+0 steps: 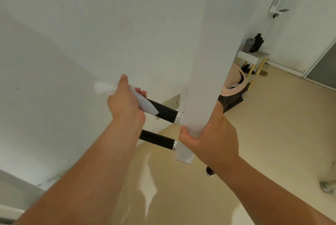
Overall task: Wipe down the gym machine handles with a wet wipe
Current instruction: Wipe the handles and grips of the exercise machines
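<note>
Now the left hand (125, 104) curls its fingers (141, 91) around the wet wipe (147, 105) on the upper handle (164, 111). The right hand (209, 134) grips the white post (200, 79). The wiping hand should squeeze snugly and slide all along, then do the lower handle (157, 139).

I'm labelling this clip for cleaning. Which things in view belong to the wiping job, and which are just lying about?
Job: left hand, gripping the wet wipe round the upper handle; lower handle; right hand, holding the white post.
Lying about: black bottle, grey bottle, small table, pink bin.
</note>
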